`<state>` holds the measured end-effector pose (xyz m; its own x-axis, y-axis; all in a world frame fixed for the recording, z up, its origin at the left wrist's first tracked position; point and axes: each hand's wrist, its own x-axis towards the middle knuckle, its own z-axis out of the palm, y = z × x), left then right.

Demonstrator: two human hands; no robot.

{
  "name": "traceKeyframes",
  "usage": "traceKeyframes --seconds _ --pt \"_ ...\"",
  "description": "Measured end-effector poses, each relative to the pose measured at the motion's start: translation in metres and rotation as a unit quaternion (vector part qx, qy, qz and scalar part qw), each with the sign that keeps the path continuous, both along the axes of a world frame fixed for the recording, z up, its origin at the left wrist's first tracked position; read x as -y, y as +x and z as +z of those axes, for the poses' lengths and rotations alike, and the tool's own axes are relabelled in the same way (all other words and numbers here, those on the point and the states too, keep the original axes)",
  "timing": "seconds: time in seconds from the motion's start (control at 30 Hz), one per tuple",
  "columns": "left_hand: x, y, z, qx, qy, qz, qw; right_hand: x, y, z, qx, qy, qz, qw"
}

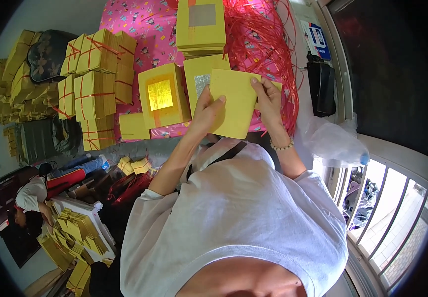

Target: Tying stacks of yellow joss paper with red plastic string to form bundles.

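Note:
My left hand (207, 111) grips the left edge of a plain yellow sheet of joss paper (236, 101), thumb lying on its face. At the sheet's upper right corner, my right hand (267, 96) pinches it between thumb and fingers. Whether it is one sheet or a thin stack, I cannot tell. Just behind it lies joss paper with a silver foil square (202, 83), partly covered. To the left sits a thick stack with a gold foil square (160, 94). Farther back is a tall yellow stack (200, 37) topped with a greyish square.
Red plastic strips (258, 44) heap over the pink patterned table cover (144, 20). Bundles tied in red (95, 94) stand piled at left. A clear plastic bag (333, 138) hangs by the barred window (392, 218). Another person (30, 195) leans over yellow stacks (78, 227) at lower left.

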<state>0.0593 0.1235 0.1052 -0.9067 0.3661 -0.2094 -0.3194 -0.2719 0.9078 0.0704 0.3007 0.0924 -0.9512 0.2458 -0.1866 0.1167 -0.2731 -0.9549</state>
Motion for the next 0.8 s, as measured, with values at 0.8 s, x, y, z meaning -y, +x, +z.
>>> traceKeyframes --seconds 0.8 --pt "0.003 -0.012 -0.019 0.088 0.036 -0.028 0.995 -0.011 0.034 -0.006 0.07 0.022 0.183 0.98"
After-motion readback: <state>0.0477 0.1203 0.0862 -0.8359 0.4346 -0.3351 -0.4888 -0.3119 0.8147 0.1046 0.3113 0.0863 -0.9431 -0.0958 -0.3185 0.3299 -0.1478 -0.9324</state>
